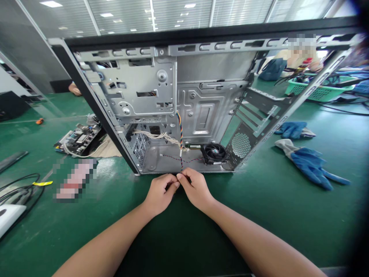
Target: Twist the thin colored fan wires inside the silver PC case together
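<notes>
Both bare forearms reach in from the lower edge, one from 7 o'clock, the other from 5 o'clock, converging just below centre. The left hand (159,192) and right hand (197,188) meet knuckles up, fingertips pinched closed and touching, pointing toward 12 o'clock.

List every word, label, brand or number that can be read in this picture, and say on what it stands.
No text can be read here.
Round sticker on the black cooler fan: too small to read.
Dark circuit board at the left: markings blurred.
Open grey metal computer case: no print shows.
Twisted multicoloured cable pinched by left hand and right hand: no print.
</notes>
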The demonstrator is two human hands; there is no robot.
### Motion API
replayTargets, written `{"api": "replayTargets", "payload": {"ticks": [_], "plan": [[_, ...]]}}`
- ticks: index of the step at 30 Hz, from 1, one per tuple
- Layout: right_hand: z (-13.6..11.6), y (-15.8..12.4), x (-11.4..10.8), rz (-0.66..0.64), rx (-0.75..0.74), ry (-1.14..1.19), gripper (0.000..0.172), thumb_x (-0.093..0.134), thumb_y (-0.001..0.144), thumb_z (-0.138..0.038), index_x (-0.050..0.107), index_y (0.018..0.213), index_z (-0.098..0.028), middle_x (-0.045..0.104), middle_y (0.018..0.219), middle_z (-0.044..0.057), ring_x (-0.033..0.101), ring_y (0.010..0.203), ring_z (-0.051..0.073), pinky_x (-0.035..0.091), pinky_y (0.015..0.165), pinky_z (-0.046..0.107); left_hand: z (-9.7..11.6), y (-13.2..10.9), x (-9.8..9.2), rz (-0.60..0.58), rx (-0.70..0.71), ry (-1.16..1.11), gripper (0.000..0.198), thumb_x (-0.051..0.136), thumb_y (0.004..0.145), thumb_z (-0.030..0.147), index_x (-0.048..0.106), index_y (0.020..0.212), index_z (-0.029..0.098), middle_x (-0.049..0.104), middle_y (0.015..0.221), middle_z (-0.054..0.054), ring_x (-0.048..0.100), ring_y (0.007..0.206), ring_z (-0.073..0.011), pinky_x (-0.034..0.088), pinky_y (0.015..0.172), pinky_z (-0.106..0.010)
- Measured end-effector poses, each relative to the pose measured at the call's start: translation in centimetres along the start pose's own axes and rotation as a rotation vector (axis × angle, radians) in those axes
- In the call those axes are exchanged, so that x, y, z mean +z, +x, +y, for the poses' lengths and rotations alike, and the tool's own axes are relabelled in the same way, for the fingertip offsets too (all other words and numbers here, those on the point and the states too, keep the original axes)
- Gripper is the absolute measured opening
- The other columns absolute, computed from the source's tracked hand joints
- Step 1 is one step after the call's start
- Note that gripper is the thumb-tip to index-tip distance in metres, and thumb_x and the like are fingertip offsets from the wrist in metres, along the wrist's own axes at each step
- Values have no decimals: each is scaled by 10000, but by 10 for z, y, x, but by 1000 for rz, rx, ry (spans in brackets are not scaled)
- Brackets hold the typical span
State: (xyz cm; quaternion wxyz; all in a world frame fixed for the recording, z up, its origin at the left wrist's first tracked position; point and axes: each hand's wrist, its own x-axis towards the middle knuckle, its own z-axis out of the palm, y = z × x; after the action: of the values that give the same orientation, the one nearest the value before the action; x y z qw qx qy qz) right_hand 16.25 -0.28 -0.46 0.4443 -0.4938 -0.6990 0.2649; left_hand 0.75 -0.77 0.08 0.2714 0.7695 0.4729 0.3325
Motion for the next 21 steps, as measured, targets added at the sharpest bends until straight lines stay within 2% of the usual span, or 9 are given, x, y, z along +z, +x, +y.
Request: {"api": "replayTargets", "payload": {"ticks": [11,21], "plan": [[-2,0,0,23,43,14,275,523,873,-272,483,611,-196,489,565,-31,440,536,110,333,530,243,0,-2,2,25,4,-34,115,588,834,208,583,726,171,615,667,10,559,609,-113,414,598,-226],[0,0,0,6,24,-2,285,499,888,-256,450,613,-200,466,572,-33,429,549,113,327,540,244,0,-2,1,-13,2,10,169,504,884,200,558,726,174,571,643,22,526,614,-115,382,608,-232]]}}
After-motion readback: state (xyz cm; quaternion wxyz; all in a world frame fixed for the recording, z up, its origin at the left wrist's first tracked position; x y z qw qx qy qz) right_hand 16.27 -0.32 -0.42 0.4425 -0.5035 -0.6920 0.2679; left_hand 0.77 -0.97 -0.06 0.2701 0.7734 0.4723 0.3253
